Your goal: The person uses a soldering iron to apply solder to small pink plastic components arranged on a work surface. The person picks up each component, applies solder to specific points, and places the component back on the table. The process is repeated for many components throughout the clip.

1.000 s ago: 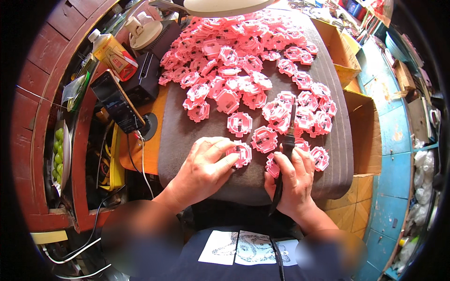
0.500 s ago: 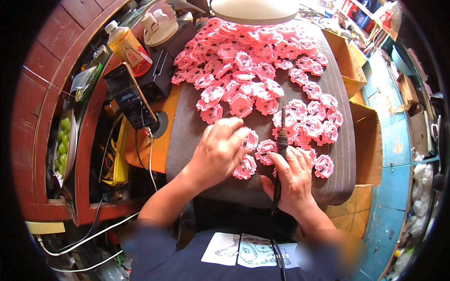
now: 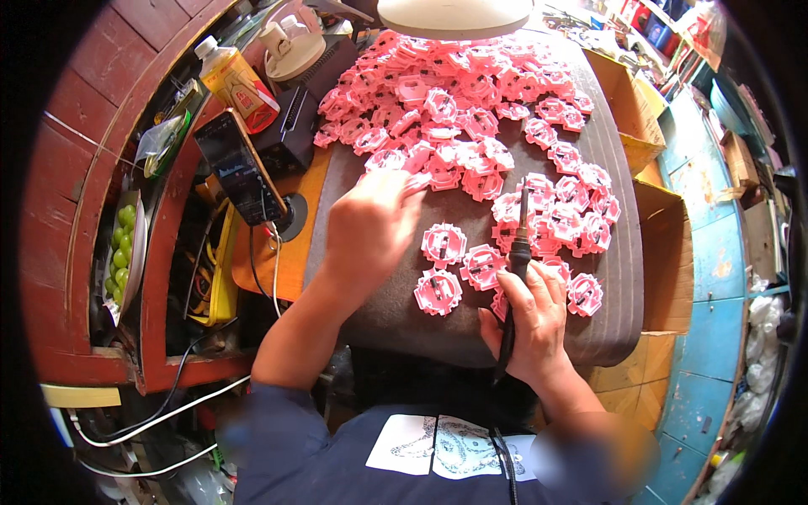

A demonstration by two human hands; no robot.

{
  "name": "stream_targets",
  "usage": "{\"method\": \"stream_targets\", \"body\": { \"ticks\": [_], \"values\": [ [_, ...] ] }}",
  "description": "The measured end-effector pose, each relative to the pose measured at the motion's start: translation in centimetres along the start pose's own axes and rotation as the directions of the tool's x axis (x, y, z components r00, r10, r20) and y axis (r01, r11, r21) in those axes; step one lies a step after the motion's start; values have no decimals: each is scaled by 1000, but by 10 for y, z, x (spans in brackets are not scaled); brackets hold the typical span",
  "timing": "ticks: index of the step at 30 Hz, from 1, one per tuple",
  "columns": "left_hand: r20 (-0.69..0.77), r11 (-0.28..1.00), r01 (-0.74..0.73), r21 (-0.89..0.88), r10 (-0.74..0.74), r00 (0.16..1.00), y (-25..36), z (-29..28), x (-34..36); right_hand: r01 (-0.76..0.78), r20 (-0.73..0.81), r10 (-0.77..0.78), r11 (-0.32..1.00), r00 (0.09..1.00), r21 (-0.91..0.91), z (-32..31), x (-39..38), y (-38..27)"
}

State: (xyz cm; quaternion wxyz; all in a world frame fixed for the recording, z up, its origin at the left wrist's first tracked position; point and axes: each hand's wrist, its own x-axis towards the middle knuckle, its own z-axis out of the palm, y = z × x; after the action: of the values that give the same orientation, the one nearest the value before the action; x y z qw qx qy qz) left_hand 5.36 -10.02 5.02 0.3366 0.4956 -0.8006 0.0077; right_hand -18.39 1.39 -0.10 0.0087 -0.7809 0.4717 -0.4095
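Observation:
My left hand [image 3: 374, 219] reaches up to the near left edge of a pile of pink plastic parts [image 3: 446, 59], its fingers closing on a pink piece [image 3: 418, 179], partly hidden by the hand. My right hand [image 3: 530, 320] grips a black pen-like tool with a long metal tip, like a soldering iron [image 3: 519, 248], pointing away from me over a group of pink parts [image 3: 566, 219]. Between my hands lie separate pink parts with dark bars [image 3: 438, 291] on the dark padded work surface [image 3: 332, 252].
A white lamp head [image 3: 454, 17] overhangs the pile. At left are a phone on a stand [image 3: 240, 164], a bottle [image 3: 240, 84], a black box [image 3: 286, 135], cables and a dish of green fruit [image 3: 122, 252]. Cardboard boxes [image 3: 661, 261] stand at right.
My left hand has left the near pink part and moved up to the pile. My right hand keeps hold of the tool in about the same place.

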Motion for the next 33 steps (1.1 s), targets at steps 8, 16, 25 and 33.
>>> {"method": "stream_targets", "body": {
  "ticks": [8,16,25,33],
  "values": [
    [579,767,482,-424,-180,795,-28,-41,-55,-6,-37,8,999,999,50,3,-2,-1],
    [122,990,125,-64,-117,986,-37,-9,-39,9,-74,-6,999,997,43,1,-2,-1],
    [196,975,123,-183,-86,977,-45,-22,-57,2,-82,4,997,997,75,1,-5,1],
    [232,955,199,-220,-147,962,-40,-38,-45,17,-84,-10,997,996,72,1,-3,0]
  ]
}}
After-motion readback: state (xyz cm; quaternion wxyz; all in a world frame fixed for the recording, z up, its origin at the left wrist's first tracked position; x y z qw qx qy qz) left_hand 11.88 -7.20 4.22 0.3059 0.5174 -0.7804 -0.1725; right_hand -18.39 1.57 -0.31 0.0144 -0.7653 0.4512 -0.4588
